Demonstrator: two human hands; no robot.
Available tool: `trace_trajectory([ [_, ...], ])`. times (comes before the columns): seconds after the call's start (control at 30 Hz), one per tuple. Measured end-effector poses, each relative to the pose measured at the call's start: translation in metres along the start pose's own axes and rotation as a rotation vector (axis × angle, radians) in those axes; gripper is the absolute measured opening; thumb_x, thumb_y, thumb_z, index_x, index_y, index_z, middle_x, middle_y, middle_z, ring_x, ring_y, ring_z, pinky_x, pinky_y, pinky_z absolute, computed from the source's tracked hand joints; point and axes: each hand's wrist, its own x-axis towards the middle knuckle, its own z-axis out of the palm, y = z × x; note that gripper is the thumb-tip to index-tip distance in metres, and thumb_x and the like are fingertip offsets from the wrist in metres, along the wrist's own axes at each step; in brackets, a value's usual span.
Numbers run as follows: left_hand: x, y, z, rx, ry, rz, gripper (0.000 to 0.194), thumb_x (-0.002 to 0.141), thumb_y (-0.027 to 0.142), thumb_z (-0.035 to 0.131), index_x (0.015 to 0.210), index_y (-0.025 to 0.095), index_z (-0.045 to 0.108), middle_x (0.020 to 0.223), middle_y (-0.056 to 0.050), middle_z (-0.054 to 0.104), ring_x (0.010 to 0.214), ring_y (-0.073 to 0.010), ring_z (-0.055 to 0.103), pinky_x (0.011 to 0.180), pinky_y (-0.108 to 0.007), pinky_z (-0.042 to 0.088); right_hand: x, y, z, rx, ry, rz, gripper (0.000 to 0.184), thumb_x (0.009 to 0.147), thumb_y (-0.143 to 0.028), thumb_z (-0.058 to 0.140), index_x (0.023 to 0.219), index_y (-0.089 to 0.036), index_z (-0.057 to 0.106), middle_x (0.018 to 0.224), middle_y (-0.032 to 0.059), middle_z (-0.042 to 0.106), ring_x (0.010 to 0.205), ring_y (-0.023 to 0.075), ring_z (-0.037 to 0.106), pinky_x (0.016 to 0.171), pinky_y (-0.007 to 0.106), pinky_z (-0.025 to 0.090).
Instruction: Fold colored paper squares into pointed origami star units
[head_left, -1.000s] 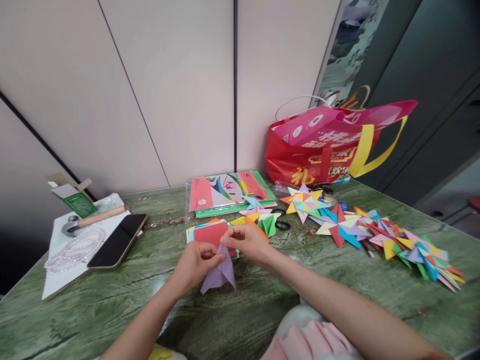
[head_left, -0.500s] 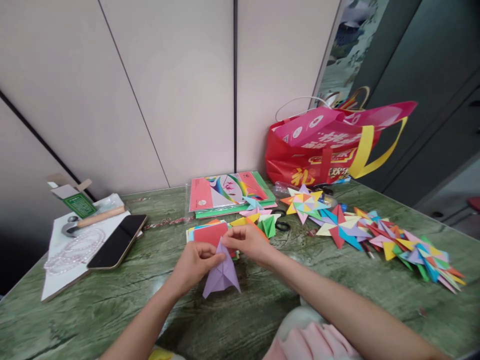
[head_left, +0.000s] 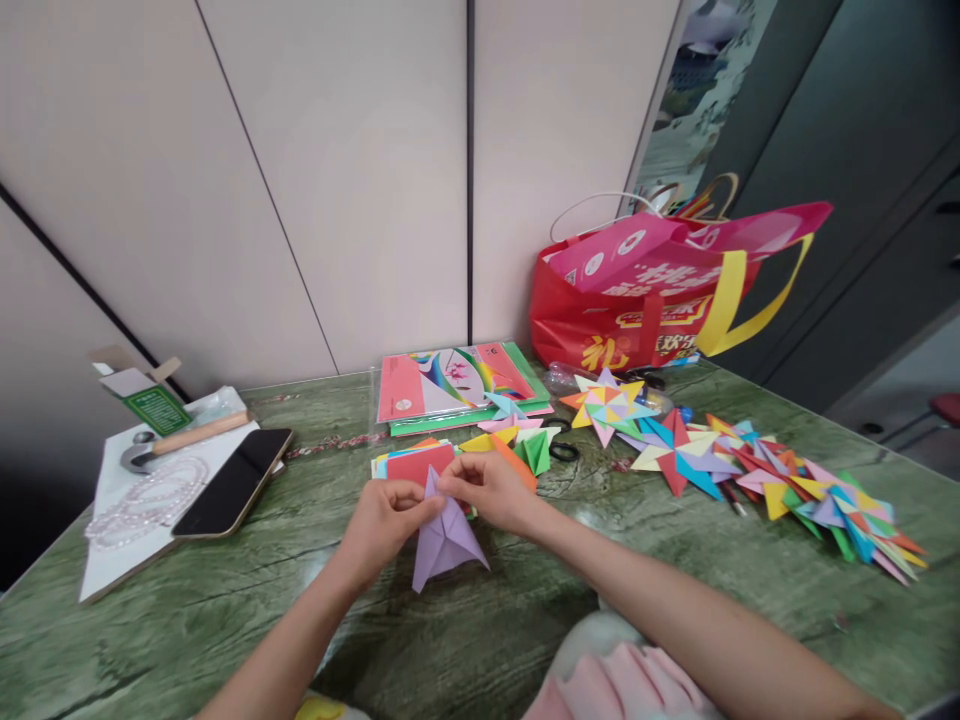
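L hand (head_left: pixel 381 522) & R hand (head_left: pixel 495 488) both hold purple paper (head_left: pixel 448 545) nr tip, closed pinch. Paper stack (head_left: pixel 417 463) just behind, phone (head_left: pixel 235 484) off L

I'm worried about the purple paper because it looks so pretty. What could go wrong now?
It might tear or crease: the left hand and right hand both pinch the purple paper near its pointed top, so a hard pull could hurt it.

The paper stack lies just beyond the hands, so a bump could perhaps slide its loose-looking sheets about.
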Motion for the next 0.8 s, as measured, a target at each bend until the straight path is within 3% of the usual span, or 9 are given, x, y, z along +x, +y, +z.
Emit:
trace_trajectory([
  [0.17, -0.0002, 0.0043, 0.0001, -0.096, 0.083, -0.018, 0.029, 0.058, 0.038, 0.069, 0.053, 0.011, 0.060, 0.045, 0.003, 0.050, 0.041, -0.0064, 0.038, 0.043, -0.019, 0.028, -0.0002, 0.0012, 0.0015, 0.057, -0.005, 0.018, 0.026, 0.066, -0.041, 0.062, 0.070, -0.016, 0.059, 0.061, -0.0021, 0.054, 0.054, 0.0084, 0.046, 0.050, 0.021, 0.037],
  [0.37, 0.0016, 0.0027, -0.0001, -0.106, 0.094, -0.011, 0.023, 0.059, 0.032, 0.069, 0.052, 0.011, 0.062, 0.046, 0.002, 0.052, 0.043, -0.0071, 0.042, 0.045, -0.019, 0.032, -0.0010, -0.0010, 0.0027, -0.018, 0.009, 0.048, 0.012, 0.066, -0.026, 0.057, 0.060, -0.016, 0.056, 0.055, -0.0030, 0.050, 0.050, 0.0082, 0.043, 0.048, 0.021, 0.034],
  [0.8, 0.0007, 0.0021, 0.0041, -0.155, 0.315, 0.041, 0.022, 0.055, 0.031, 0.071, 0.049, 0.012, 0.062, 0.043, 0.002, 0.052, 0.042, -0.0077, 0.041, 0.042, -0.019, 0.029, -0.0011, -0.0012, 0.0076, 0.055, 0.065, 0.177, 0.011, 0.061, -0.018, 0.051, 0.050, -0.016, 0.051, 0.047, -0.0050, 0.046, 0.045, 0.0058, 0.038, 0.044, 0.019, 0.028],
])
